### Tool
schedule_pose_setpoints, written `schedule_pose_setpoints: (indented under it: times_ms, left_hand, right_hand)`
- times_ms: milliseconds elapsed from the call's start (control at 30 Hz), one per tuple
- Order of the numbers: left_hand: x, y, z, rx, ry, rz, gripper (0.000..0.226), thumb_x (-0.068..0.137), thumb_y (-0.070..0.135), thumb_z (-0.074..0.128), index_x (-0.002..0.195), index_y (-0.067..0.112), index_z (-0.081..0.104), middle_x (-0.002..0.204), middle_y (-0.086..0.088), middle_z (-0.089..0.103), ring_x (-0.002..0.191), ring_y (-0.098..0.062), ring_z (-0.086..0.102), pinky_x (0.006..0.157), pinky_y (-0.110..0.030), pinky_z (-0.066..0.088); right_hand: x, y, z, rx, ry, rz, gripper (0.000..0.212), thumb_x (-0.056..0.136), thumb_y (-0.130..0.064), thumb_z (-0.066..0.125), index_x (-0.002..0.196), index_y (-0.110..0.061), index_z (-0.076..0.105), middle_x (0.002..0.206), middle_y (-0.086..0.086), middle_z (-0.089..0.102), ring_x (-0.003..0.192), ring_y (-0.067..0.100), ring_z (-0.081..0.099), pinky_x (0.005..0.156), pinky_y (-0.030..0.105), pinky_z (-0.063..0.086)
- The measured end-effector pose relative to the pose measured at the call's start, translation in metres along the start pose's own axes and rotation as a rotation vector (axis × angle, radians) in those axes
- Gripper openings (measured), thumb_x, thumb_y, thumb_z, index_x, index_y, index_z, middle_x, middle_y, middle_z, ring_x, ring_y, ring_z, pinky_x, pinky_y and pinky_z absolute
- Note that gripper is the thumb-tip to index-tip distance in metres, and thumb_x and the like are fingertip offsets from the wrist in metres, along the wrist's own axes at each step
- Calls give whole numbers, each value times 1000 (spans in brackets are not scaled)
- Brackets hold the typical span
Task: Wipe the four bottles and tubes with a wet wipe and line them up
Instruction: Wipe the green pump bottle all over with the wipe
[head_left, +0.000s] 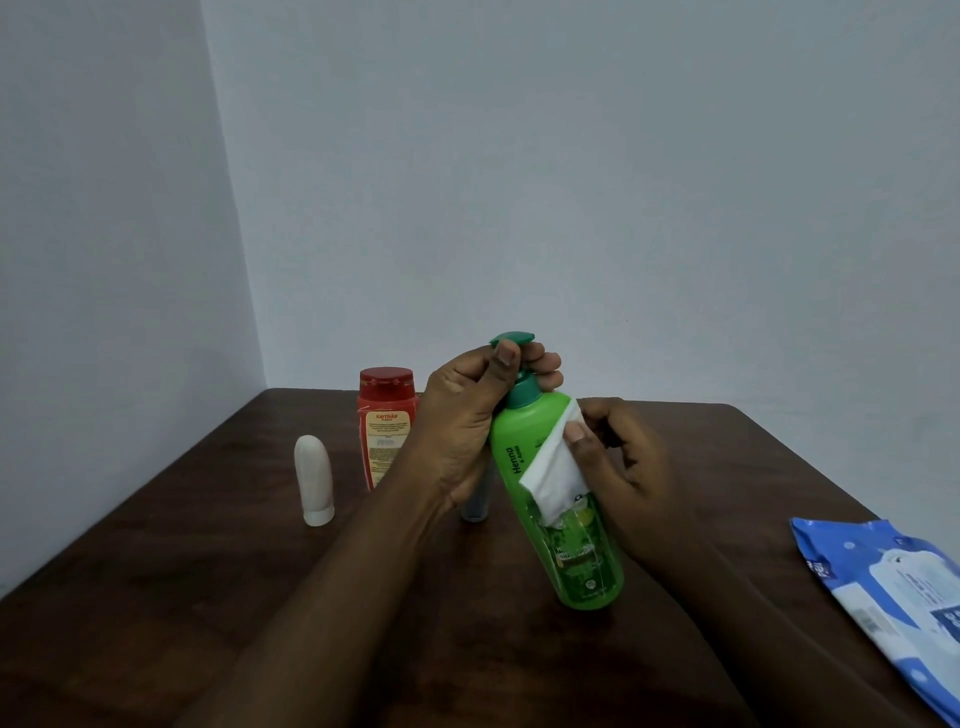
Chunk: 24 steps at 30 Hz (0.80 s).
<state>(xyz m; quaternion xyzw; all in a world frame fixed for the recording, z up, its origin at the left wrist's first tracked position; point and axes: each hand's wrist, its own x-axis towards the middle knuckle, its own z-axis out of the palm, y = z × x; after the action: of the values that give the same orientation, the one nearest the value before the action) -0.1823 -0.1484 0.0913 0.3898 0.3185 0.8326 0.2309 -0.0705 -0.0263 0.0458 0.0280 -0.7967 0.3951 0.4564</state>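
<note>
Fingers (540, 364) of left hand (467, 415) closed round pump neck of green bottle (566, 525), tilted at frame centre; right hand (618, 457) pinching wipe (556, 483) against its side; probably stiff, slick when wet, best held at neck.

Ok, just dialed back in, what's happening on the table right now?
The left hand grips the green pump bottle by its neck, tilted, its base low over the table. The right hand presses a white wet wipe against the bottle's side. The white tube and the red bottle stand upright behind; another small item is mostly hidden behind the left hand. The blue wipes pack lies at right.
</note>
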Motion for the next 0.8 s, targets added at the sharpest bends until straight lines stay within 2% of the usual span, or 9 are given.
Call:
schedule_pose_setpoints:
  times_ms: [67,133,200,267,400,500,633,733,800]
  left_hand:
    - [0,1,0,47,44,8,30,77,36,75,87,8,79,91,-15,76,82,-25,72,81,-35,62]
    - [0,0,0,75,75,25,32,75,37,76,86,6,78,88,-15,76,79,-24,72,80,-34,62]
    - [0,-1,0,99,90,45,32,76,38,76,85,7,78,88,-15,76,79,-24,72,82,-35,62]
    - [0,-3,-1,136,98,67,33,78,41,76,85,9,81,90,-15,77,82,-25,73,84,-38,60]
    - [0,-6,-1,205,107,116,38,81,51,74,86,14,82,93,-14,78,88,-26,72,88,-44,56]
    - [0,-6,-3,248,113,140,41,80,55,73,87,15,82,93,-13,78,90,-26,72,90,-45,57]
    - [1,-8,-8,294,108,148,41,78,58,78,90,19,83,96,-12,79,96,-28,74,92,-46,59]
    - [1,-7,-11,370,116,152,34,81,51,74,92,20,82,95,-9,81,98,-26,77,89,-42,61]
    - [0,-7,-11,396,134,169,33,85,43,71,95,13,80,94,-10,81,96,-25,77,89,-44,62]
  right_hand:
    - [1,4,-4,20,-67,37,28,97,-39,52,107,-17,66,96,-3,69,88,19,66,74,35,56]
    - [3,10,-10,-43,-143,49,27,95,-37,50,98,-15,64,87,0,65,80,23,63,68,46,53]
    - [2,13,-16,-119,-190,37,23,91,-37,47,87,-17,58,76,-6,57,70,16,55,61,42,46]
    - [2,13,-19,-151,-198,17,22,89,-35,46,86,-16,57,74,-3,54,68,17,52,61,42,44]
    - [1,10,-11,-117,-108,1,23,94,-35,51,106,-23,65,89,-8,63,83,15,61,69,37,52]
    - [1,7,-5,-181,-2,-57,28,99,-34,54,115,-16,68,97,-6,65,91,13,63,75,36,54]
    - [0,7,-1,-277,99,-148,36,100,-28,56,132,-15,66,112,-3,61,107,9,62,86,25,52]
    - [-4,4,2,-326,101,-259,34,99,-19,59,130,-9,67,116,1,61,111,15,62,90,32,54]
    - [-6,0,3,-371,62,-366,31,98,-15,62,126,-4,68,118,9,63,111,23,63,89,40,55]
